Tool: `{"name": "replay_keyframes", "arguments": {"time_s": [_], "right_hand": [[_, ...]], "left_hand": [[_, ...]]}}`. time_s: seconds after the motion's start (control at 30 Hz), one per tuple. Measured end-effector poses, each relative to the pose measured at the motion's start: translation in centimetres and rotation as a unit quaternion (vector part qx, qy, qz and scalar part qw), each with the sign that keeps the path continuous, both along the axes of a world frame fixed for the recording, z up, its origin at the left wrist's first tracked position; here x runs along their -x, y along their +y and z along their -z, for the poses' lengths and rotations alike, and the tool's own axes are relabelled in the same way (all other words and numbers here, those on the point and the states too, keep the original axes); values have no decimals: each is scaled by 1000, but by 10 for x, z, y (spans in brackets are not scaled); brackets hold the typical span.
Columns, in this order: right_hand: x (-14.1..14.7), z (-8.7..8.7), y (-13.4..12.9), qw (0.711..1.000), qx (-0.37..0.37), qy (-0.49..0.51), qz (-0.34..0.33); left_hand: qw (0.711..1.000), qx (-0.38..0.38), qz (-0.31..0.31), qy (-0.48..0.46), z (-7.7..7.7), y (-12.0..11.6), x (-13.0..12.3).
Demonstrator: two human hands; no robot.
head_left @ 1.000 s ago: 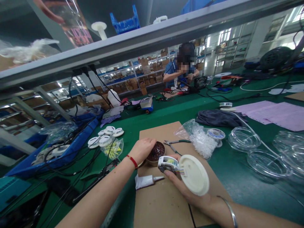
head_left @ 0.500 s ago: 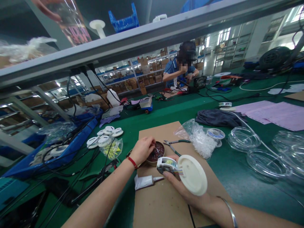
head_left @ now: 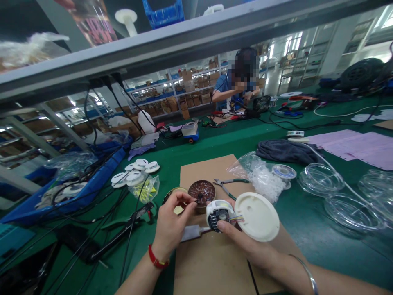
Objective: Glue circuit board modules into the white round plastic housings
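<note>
My right hand (head_left: 245,241) grips a round white device (head_left: 219,214) with a black circuit board in its open side. Coloured wires run from it to a round white cover (head_left: 257,216), which rests against the same hand. Just left of the device, my left hand (head_left: 175,219) pinches thumb and forefinger together; whatever is between them is too small to make out. Behind those fingertips stands a round tin (head_left: 212,185) of small dark pieces, with a pale cross inside. A second round tin (head_left: 170,192) is partly hidden by the left hand. A white tube (head_left: 190,232) lies below.
Cutting pliers (head_left: 227,186) lie on the cardboard beside a bag of white plastic bits (head_left: 266,184). Clear tubing coils (head_left: 319,182) are at right. White round parts (head_left: 134,177) and a yellow-filled bag (head_left: 146,189) sit left. A co-worker (head_left: 239,86) sits across, beyond a shelf beam (head_left: 184,45).
My left hand has come out of the tin, back towards me and beside the device, fingers pinched. The device and cover have turned slightly and shifted right in my right hand.
</note>
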State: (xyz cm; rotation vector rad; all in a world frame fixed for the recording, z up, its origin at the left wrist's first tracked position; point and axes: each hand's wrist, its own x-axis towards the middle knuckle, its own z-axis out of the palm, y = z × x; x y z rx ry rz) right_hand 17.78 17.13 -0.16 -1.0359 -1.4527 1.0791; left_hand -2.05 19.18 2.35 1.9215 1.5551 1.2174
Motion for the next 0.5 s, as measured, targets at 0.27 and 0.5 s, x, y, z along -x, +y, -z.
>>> {"name": "replay_keyframes", "arguments": {"time_s": [0.27, 0.5], "right_hand": [[1, -8, -8, 997, -7, -66, -49], [1, -16, -8, 993, -10, -87, -85]], "left_hand": [[995, 34, 43, -82, 6, -11, -5], [986, 58, 80, -131, 9, -13, -9]]}}
